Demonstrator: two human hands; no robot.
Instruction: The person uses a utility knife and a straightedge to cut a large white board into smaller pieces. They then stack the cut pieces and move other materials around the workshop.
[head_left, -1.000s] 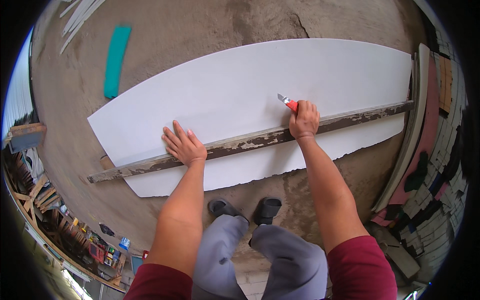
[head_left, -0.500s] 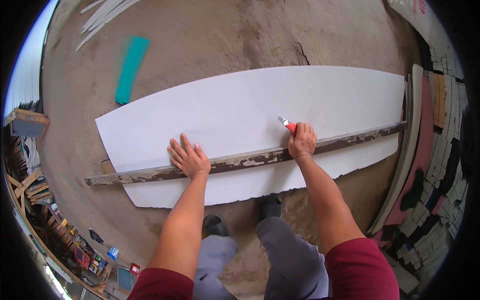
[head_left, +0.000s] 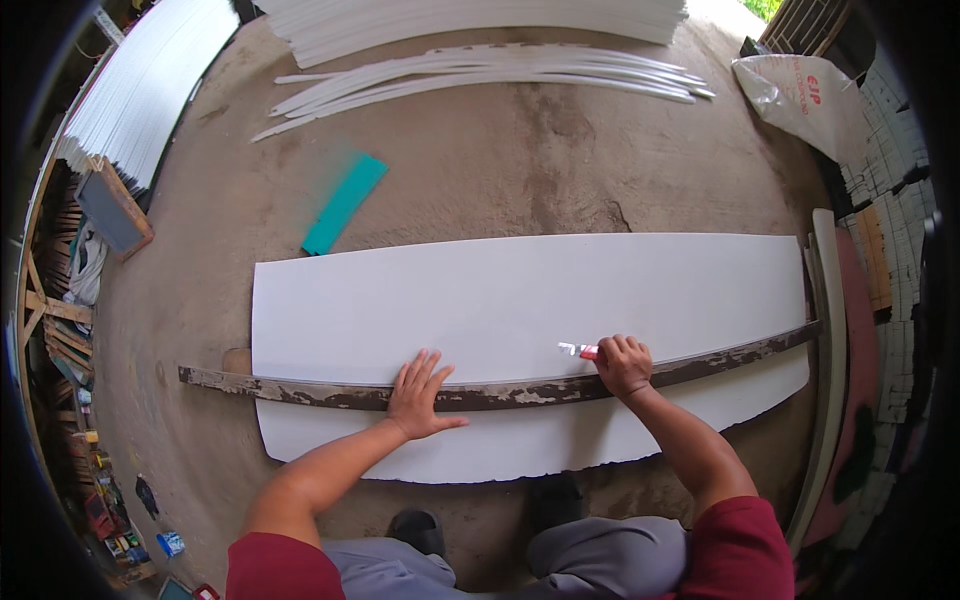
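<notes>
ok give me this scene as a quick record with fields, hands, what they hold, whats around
left hand: left hand flat, palm down, pressing on the long worn straightedge
right hand: right hand closed around a red and white cutter, its tip on the white board just above the straightedge
board: lies flat on the dirt floor, straightedge across it lengthwise
nearby: teal strip beyond the board; white strips farther off; white sack at upper right
</notes>
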